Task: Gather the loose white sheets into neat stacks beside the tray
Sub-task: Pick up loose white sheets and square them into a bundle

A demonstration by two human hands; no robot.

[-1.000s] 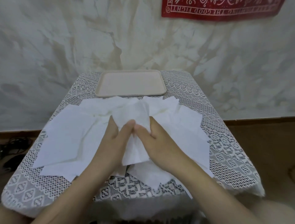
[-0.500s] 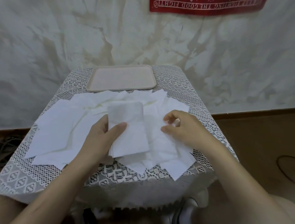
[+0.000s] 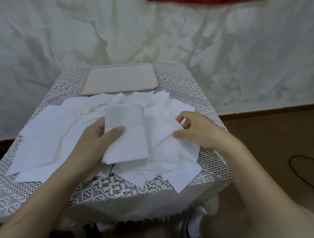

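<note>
Where the tray (image 3: 119, 77) stands: at the far end of the table (image 3: 183, 79), close to the wall; pale pink, shallow, rectangular, its flat bottom showing pink from rim to rim.
Tray's near rim: corners of the loose sheets (image 3: 42, 135) reach up to it.
Loose sheets: white, spread and overlapping across the middle of the table, just in front of the tray, with some corners hanging past the near edge.
Stack (image 3: 127, 135): a small squared bundle of white sheets, held above the pile at its middle.
Left hand (image 3: 95, 141): grips the stack at its left edge, thumb on top, fingers underneath.
Right hand (image 3: 195, 130): fingers curled and thumb pressed down, pinching a sheet at the right side of the pile.
Table cover: a white lace cloth (image 3: 119, 190), draped over the edges.
Wall (image 3: 153, 34): pale, with grey and tan marbled streaks.
Floor (image 3: 271, 132): brown, with a dark cable (image 3: 292, 167) looping at the right.
Writing: a red strip (image 3: 186, 0) shows at the top edge; too little of it is in view to read.
</note>
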